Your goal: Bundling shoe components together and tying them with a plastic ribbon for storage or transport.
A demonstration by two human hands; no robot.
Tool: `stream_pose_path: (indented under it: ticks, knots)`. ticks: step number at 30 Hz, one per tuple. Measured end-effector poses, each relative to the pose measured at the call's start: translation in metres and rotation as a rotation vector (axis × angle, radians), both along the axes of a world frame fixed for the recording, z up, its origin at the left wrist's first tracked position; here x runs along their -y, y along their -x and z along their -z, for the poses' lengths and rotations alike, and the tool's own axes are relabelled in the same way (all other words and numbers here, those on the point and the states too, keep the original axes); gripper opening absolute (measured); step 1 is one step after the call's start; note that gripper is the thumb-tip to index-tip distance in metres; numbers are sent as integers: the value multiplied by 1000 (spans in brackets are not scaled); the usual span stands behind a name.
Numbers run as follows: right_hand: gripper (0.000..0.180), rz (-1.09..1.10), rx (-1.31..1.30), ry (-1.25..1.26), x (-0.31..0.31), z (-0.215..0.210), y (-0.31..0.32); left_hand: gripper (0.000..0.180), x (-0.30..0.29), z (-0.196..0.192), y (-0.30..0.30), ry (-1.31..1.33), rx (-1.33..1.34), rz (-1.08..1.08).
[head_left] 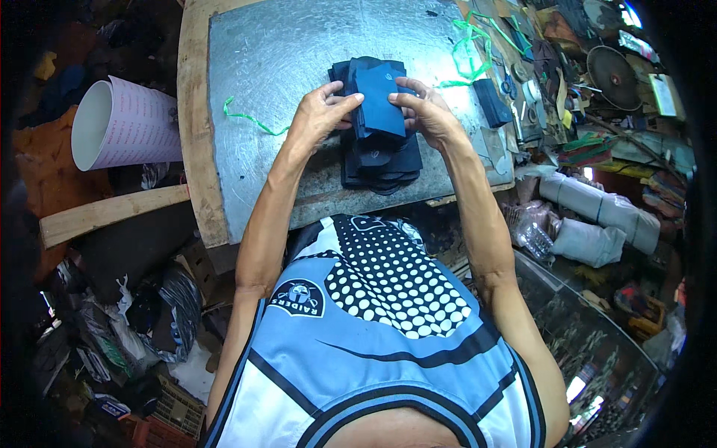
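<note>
Metal-topped bench (261,60): one stack of dark flat pieces (381,170) near front edge, upper bundle (379,104) gripped at opposite sides by half-curled left hand (320,112) and right hand (431,116); apparently squaring, next needing even pressure.

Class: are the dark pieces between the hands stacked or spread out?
Stacked: the dark pieces lie one on another, with layered edges showing.

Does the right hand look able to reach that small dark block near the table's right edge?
Likely yes: the right hand is close to the small dark block, with mostly bare tabletop between and green string only alongside. It seems to grip dark pieces, though.
</note>
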State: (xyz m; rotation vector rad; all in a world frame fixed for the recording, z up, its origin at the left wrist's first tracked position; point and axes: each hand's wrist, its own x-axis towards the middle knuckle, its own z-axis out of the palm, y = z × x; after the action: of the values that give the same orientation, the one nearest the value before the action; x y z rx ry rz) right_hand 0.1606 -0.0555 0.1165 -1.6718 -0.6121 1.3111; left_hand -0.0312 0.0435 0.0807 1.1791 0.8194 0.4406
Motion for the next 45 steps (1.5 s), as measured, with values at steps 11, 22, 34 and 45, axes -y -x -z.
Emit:
stream_pose_path:
  ticks: [11, 22, 34, 45]
  knots:
    - [76, -47, 116, 25, 1, 4, 4, 67, 3, -3, -2, -41, -181, -44]
    - [66, -247, 662, 37, 2, -12, 7, 67, 12, -10, -6, -105, -255, -74]
    - [38, -349, 987, -147, -1, -12, 25, 54, 24, -20, -21, -442, -420, -58]
    - [35, -19, 694, -231, 20, -3, -54, 89, 35, -14, -21, -452, -588, -99]
